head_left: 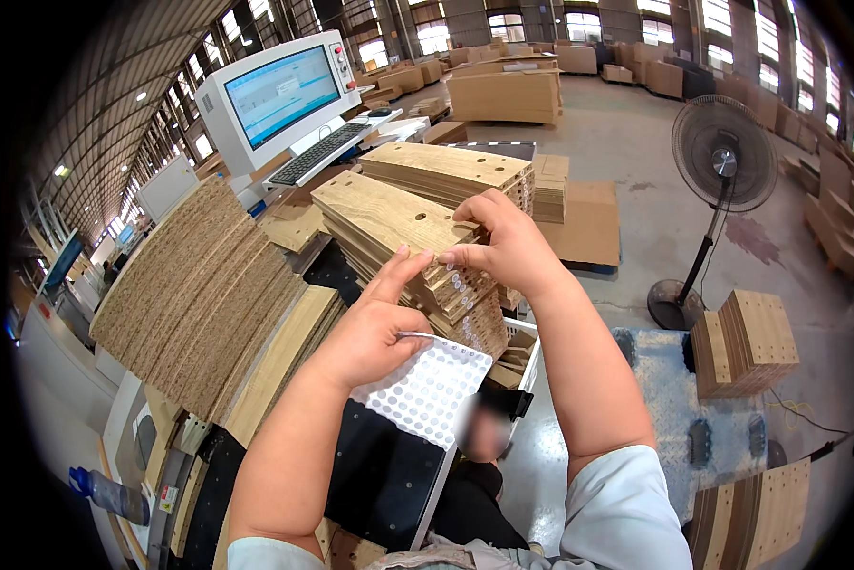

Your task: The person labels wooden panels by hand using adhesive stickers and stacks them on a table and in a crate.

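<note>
My left hand (379, 328) pinches a white sheet of round stickers (427, 385) by its upper edge. Its forefinger reaches out to the near end of a stack of wooden boards (389, 214). My right hand (508, 242) is curled over the same end, fingertips on the top board and thumb against its edge, close to the left fingertips. Whether a sticker is under that thumb is too small to tell. Small clear round dots (461, 285) run down the board ends.
Chipboard-edged panels (199, 294) lean at the left. Beyond the stack are a monitor (284, 95) and keyboard (320, 152). A standing fan (724, 161) is at the right, near a blue pallet (655, 380) and stacked boards (745, 342). A water bottle (113, 496) lies lower left.
</note>
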Tool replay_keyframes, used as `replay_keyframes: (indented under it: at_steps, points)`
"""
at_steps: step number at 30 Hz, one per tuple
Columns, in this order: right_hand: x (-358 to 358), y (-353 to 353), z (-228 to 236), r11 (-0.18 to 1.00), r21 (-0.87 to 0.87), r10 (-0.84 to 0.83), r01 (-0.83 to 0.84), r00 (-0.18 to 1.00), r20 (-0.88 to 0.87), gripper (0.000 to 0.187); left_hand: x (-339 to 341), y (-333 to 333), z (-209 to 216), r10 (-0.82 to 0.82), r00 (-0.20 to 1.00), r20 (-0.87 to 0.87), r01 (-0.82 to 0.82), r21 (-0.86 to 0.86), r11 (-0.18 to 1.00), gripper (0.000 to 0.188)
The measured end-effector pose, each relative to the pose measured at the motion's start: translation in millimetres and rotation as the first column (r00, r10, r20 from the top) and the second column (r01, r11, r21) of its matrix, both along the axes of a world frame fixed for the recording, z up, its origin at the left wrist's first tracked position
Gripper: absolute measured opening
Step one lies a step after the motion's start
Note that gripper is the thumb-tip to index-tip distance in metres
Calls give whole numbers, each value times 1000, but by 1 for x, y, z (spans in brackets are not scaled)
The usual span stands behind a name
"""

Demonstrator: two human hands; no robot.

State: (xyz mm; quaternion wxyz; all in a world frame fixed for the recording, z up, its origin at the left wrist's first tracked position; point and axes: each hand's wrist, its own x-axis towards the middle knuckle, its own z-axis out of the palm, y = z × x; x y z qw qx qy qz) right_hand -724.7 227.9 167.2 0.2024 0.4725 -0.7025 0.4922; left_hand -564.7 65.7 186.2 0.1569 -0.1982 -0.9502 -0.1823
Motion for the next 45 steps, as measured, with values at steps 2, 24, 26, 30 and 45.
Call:
replay_keyframes:
  at_steps: [2,24,26,30,45]
  points:
    - [-1,0,0,999,-19,36,-34,994,105,44,-1,0,0,0,1000,5,0,7,1000,10]
    - [26,-6,-70,913,-399,42,82,955,292,79,-2,2,5,40,997,59,-43,44,998,10]
    - [47,-2,-79,722,-678,228,135,880,417,58,4,4,9,74,997,20,-75,38,996,9]
    - [107,22,-128,614,-768,507,182,655,560,32,45,8,25,86,993,-76,-78,102,992,9]
    - [282,-32,-97,476,-749,852,-460,31,523,29,288,-16,-54,412,908,-76,-286,606,742,50]
